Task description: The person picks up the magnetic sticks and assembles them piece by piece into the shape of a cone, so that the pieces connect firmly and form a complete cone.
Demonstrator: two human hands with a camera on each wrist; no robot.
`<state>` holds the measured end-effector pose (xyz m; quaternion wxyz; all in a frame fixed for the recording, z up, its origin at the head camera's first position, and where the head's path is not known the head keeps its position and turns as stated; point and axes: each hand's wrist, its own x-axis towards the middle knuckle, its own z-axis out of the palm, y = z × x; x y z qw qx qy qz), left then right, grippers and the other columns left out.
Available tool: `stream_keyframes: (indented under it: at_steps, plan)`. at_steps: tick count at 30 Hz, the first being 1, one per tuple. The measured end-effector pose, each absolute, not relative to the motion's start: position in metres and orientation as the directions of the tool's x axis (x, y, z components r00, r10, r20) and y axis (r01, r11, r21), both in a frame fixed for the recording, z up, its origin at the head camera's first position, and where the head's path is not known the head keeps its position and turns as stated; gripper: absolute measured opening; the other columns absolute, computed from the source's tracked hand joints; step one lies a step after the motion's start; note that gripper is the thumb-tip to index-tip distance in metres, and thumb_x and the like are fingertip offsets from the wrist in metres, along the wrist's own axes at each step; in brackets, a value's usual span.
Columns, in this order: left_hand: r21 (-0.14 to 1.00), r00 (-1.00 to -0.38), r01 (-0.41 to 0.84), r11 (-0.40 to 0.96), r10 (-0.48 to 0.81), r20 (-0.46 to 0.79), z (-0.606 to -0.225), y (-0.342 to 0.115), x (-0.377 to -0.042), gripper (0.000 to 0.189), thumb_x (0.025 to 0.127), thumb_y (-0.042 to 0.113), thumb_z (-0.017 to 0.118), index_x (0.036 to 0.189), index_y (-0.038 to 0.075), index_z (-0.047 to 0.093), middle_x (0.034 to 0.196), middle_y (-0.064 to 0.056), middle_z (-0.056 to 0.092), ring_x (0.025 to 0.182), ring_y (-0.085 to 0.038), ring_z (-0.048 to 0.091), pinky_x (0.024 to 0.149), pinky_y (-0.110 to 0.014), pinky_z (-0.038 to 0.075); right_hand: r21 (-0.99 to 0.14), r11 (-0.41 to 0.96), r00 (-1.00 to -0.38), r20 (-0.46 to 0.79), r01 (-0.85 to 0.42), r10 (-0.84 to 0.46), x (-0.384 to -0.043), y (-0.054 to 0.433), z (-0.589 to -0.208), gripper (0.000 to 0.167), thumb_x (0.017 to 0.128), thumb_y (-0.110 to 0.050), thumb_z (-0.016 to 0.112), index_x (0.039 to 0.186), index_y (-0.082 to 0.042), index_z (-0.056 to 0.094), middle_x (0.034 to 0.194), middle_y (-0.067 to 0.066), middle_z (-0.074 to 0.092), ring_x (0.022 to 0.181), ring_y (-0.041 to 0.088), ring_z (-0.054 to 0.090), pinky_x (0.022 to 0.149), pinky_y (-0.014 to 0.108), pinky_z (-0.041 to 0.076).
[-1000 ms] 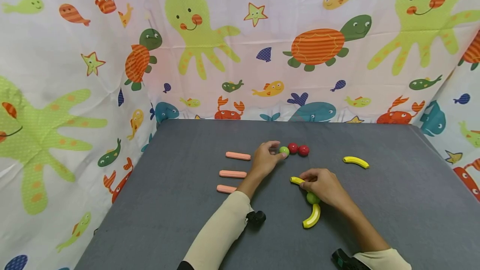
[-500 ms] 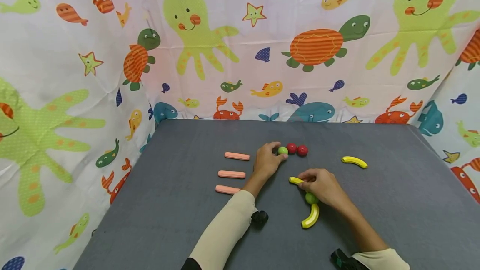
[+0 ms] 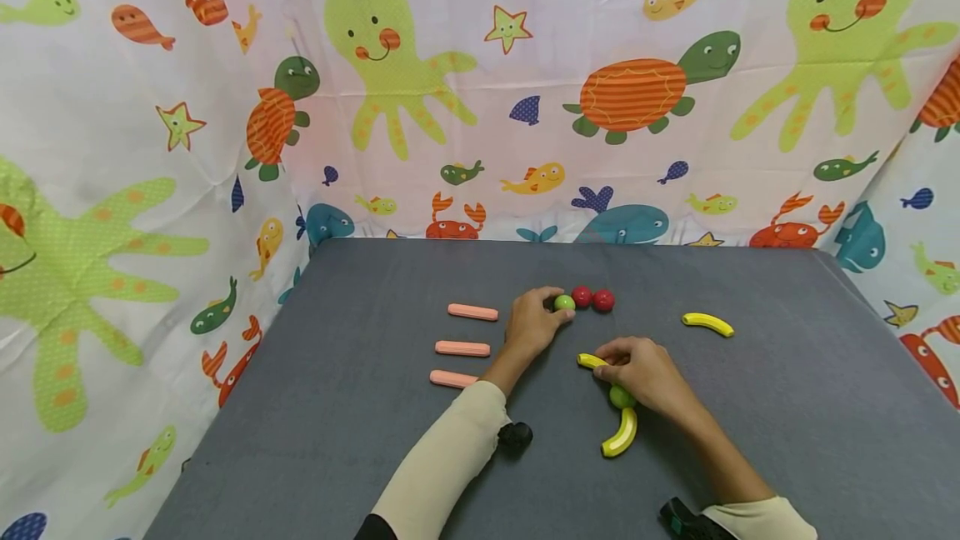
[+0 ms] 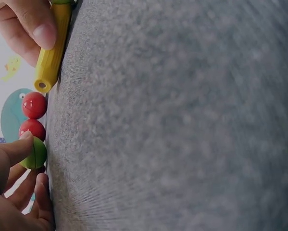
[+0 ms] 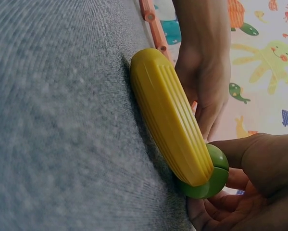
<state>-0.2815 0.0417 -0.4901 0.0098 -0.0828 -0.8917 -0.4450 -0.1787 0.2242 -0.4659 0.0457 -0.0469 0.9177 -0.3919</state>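
On the grey table my left hand [image 3: 532, 325] has its thumb and fingers around a small green ball [image 3: 565, 302]. Two red balls [image 3: 582, 297] sit in a row to its right, the nearer one touching or almost touching it. My right hand [image 3: 643, 372] pinches a yellow toy banana [image 3: 591, 361], partly hidden under the fingers. Just below that hand is another green ball [image 3: 621, 397], with a visible split line in the right wrist view. A second toy banana [image 3: 620, 433] curves down from this ball, its ridged side [image 5: 170, 120] large in the right wrist view.
Three pink ridged sticks [image 3: 462, 348] lie apart to the left, the nearest partly behind the left forearm. A loose toy banana [image 3: 708, 323] lies at the right. A curtain printed with sea animals [image 3: 450, 107] hangs behind and beside the table.
My left hand has shifted slightly right, closing in around the green ball by the red ones. The right hand stays on its banana; the view has drifted a little.
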Motion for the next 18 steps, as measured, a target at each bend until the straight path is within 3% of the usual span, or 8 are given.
stream_keyframes:
  at_steps: [9,18]
  plan:
    - [0.839,-0.98,0.187,0.51,0.153,0.125,-0.489,0.031,-0.279,0.037,0.089,0.016,0.088,0.124,0.008,0.077,0.114,-0.005,0.077,0.088,-0.009,0.066,0.082,-0.026,0.055,-0.712,0.702,-0.992,-0.059,-0.039,-0.115,-0.18,0.223,-0.465,0.022,0.092,-0.014,0.082,0.109,-0.001,0.08,0.093,0.003,0.075,0.082,0.014,0.064,0.07,0.033,0.052]
    - [0.819,-0.969,0.222,0.528,0.21,0.128,-0.487,0.022,-0.271,0.042,0.091,0.016,0.087,0.13,0.01,0.074,0.119,-0.008,0.074,0.099,-0.017,0.069,0.089,-0.032,0.057,-0.721,0.692,-0.993,-0.059,-0.028,-0.102,-0.179,0.225,-0.467,0.018,0.093,-0.013,0.08,0.109,-0.004,0.08,0.094,0.004,0.074,0.083,0.016,0.064,0.07,0.032,0.052]
